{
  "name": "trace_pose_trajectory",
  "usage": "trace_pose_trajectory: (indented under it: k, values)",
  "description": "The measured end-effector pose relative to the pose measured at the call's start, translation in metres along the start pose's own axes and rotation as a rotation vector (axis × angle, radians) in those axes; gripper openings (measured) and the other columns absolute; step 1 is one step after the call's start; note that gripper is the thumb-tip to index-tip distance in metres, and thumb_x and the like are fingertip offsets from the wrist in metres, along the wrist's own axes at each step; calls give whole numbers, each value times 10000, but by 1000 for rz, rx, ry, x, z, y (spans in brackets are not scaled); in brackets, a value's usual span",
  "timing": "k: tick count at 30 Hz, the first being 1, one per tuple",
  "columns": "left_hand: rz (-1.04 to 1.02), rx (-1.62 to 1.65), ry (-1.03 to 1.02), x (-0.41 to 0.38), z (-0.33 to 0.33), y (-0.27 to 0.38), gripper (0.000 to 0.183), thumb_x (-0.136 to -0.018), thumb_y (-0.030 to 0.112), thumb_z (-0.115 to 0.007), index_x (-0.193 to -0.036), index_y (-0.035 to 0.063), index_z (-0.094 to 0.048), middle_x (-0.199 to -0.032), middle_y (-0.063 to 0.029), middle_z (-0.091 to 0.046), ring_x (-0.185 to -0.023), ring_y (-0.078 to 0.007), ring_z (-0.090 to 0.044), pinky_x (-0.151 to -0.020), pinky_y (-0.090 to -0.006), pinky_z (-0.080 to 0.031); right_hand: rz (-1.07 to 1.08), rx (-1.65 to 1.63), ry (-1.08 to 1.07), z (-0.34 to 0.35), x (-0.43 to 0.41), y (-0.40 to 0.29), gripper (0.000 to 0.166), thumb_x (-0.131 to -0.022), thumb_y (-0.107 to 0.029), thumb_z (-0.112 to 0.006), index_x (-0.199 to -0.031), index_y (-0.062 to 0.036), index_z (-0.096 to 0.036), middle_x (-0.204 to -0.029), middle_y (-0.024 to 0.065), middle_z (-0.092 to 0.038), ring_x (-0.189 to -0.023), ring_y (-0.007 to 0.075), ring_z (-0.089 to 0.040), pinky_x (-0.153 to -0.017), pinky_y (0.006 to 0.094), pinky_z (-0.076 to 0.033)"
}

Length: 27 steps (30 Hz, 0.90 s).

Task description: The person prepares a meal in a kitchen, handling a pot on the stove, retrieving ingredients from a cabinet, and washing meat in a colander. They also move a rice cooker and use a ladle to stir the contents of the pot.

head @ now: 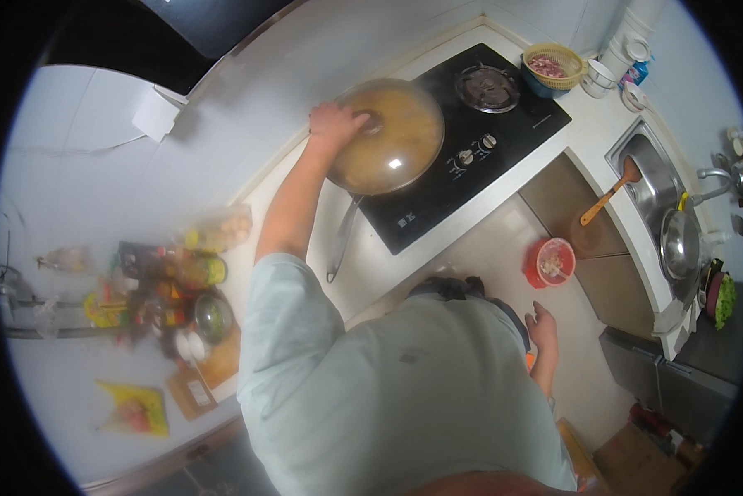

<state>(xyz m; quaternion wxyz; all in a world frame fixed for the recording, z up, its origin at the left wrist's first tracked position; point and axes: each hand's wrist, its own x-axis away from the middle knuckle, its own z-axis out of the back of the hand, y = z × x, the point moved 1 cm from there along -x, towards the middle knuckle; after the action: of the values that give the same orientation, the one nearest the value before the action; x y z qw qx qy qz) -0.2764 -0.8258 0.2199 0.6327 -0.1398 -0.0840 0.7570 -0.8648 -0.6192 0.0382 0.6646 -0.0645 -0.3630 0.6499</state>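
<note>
My left hand [337, 121] reaches forward and grips the dark knob [373, 121] of a domed glass lid [402, 142]. Under the lid is a pan whose yellowish-brown contents look blurred through the glass. The pan's grey metal handle [342, 242] points back toward me over the counter edge. Pan and lid stand on the left burner of a black glass gas cooktop [514, 133]. My right hand [542, 328] hangs at my side with its fingers apart and nothing in it. Nearest to it is a red bin [555, 262] on the floor, with waste inside.
Right of the bare burner [488, 88], a yellow colander [557, 62] holds raw cut meat. A wooden spatula [610, 191] lies across the edge of the steel sink [638, 149]. Eggs [238, 226], bottles and a glass bowl [213, 317] crowd the left counter. A cardboard box [638, 465] sits behind at right.
</note>
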Motion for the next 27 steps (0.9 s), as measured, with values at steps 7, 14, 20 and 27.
trace_pose_trajectory:
  k: [7,14,20,27]
  values:
    - [60,103,-68,16,11,11,559,-885,593,-424,-935,99,-680,-895,-126,-661,-862,-295,-622,-719,-417,-470,90,69,-9,0,-17,-7,483,-821,-171,-630,-1267,-7,-538,-1177,227,-605,-990,342,-637,-862,391,-508]
    - [29,123,-59,43,15,3,356,-827,333,-533,-1067,80,-600,-1002,-141,-628,-868,-303,-617,-727,-442,-478,158,112,-45,1,-31,-9,494,-819,-170,-640,-1274,-9,-533,-1166,230,-610,-990,338,-638,-863,388,-508]
    - [266,435,303,98,24,-9,474,-863,348,-554,-1194,8,-565,-1197,-258,-561,-1087,-397,-557,-930,-464,-447,71,70,-112,17,-34,-41,477,-828,-157,-626,-1266,8,-534,-1200,249,-579,-1103,362,-576,-944,397,-462]
    - [475,593,20,239,-5,44,574,-861,385,-613,-1240,-38,-524,-1253,-274,-519,-1162,-391,-509,-962,-431,-431,91,75,-204,7,-39,-44,470,-822,-154,-624,-1257,5,-541,-1199,258,-577,-1089,367,-583,-928,398,-472]
